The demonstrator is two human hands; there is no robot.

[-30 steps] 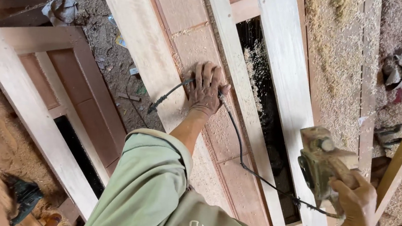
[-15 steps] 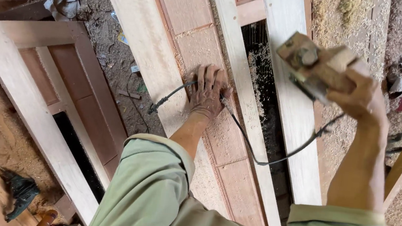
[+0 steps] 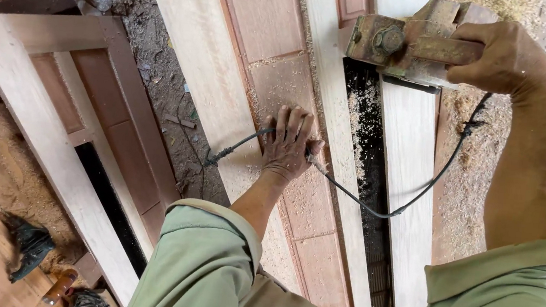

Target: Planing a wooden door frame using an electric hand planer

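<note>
Cord runs under the flat, spread left hand fingers on the door panel — right hand fingers wrap the planer

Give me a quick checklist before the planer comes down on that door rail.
1. Grip: right hand closed around the handle of the electric planer. Ok.
2. Cord: loops across the rail below the planer. Not ok.
3. Left hand: flat on the door panel, pinning the cord, off the rail. Ok.
4. Rail surface: bare and pale, shavings only beside it. Ok.
5. Blade state: underside hidden. Cannot tell.
</note>
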